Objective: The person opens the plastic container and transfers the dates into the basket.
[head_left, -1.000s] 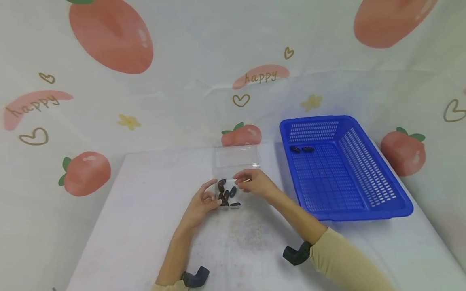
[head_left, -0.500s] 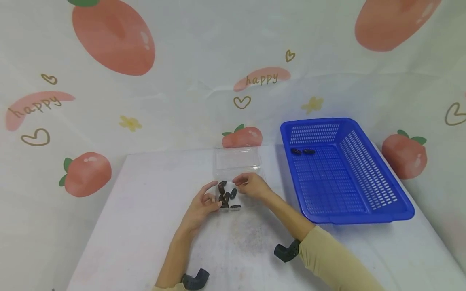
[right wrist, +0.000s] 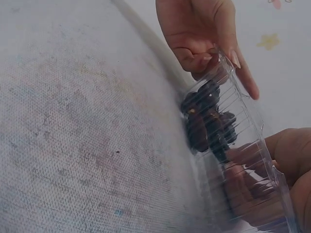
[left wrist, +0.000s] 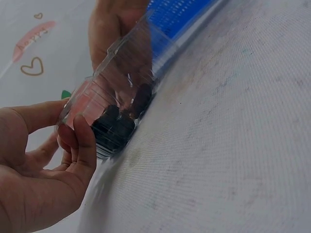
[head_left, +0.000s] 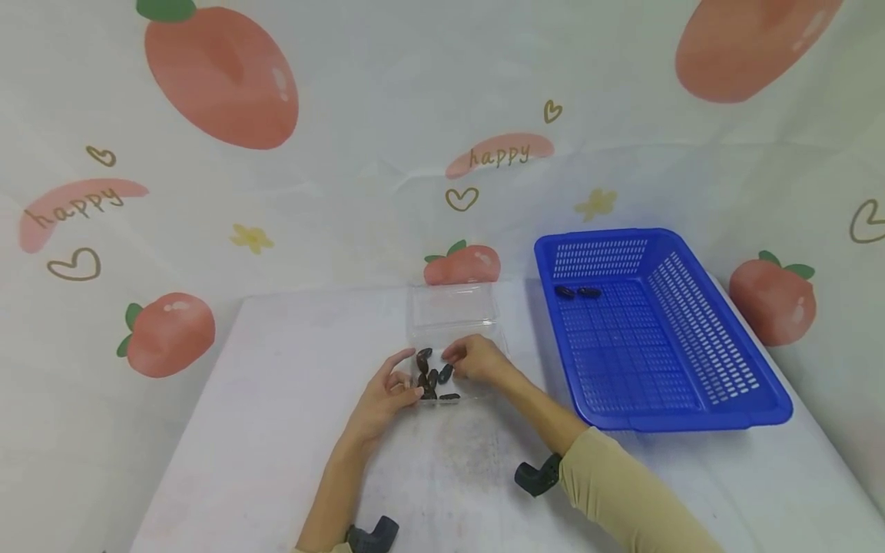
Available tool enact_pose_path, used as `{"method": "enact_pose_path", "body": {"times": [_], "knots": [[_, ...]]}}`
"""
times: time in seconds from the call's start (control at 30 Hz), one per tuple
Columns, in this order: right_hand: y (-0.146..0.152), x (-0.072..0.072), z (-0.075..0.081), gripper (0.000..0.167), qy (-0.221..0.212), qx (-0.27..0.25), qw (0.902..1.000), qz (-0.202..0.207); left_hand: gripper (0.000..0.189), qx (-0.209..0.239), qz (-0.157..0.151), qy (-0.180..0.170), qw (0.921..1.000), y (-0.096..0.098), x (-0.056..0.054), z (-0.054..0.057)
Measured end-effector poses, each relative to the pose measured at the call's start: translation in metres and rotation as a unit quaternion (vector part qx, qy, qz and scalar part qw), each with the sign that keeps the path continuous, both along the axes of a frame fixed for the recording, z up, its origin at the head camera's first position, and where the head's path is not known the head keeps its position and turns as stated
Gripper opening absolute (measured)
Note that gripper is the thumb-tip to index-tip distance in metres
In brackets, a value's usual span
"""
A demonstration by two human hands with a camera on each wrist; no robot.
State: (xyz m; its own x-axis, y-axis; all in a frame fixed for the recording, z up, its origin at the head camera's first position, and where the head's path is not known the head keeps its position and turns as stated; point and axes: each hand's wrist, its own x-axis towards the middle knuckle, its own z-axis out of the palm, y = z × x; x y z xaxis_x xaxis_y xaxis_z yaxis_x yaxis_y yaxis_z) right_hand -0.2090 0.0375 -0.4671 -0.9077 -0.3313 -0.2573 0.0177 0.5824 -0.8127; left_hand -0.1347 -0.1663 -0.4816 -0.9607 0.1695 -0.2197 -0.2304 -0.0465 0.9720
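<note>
A clear plastic clamshell box point(head_left: 473, 388) stands on the table, its lid point(head_left: 452, 306) folded back behind it. Inside lie several dark, shiny, oval fruits point(head_left: 432, 378), mostly bunched toward the left side. My left hand point(head_left: 380, 393) grips the box's left wall, with the thumb at the front corner and the index finger reaching along the side. From the right, my right hand point(head_left: 479, 359) reaches over the wall. Its curled fingertips are in the box, at one separate dark fruit point(head_left: 445, 374). Through the plastic, the right wrist view shows the fingers point(right wrist: 238, 179) at the fruits.
A blue perforated basket point(head_left: 681, 421) stands to the right, with two similar dark fruits point(head_left: 589, 293) in its far left corner. White cloth point(head_left: 297, 384) covers the table, and a fruit-printed sheet point(head_left: 346, 192) hangs behind. Dark wrist mounts point(head_left: 538, 476) sit on both forearms.
My right hand has moved a little lower, from the box's rim to the separate dark fruit, which has shifted slightly. The left hand keeps its grip. The view has tilted slightly.
</note>
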Motion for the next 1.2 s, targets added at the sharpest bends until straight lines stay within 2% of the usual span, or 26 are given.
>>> {"method": "enact_pose_path", "body": {"times": [0.3, 0.5, 0.87, 1.2], "knots": [[0.0, 0.002, -0.001, 0.029, 0.018, 0.025, 0.9995, 0.005, 0.071, -0.003, 0.015, -0.006, 0.9999, 0.001, 0.002, 0.0], [0.0, 0.001, 0.0, 0.023, 0.029, 0.041, 0.9986, 0.018, 0.072, -0.004, 0.011, 0.0, 0.9999, 0.0, 0.002, -0.001], [-0.001, 0.003, -0.003, 0.016, 0.029, 0.029, 0.9988, 0.028, 0.072, -0.01, 0.013, 0.004, 0.9999, 0.0, 0.004, -0.003], [0.001, 0.006, 0.009, 0.007, 0.039, 0.043, 0.9974, 0.043, 0.072, -0.001, 0.016, -0.003, 0.9999, 0.0, 0.004, -0.004]]}}
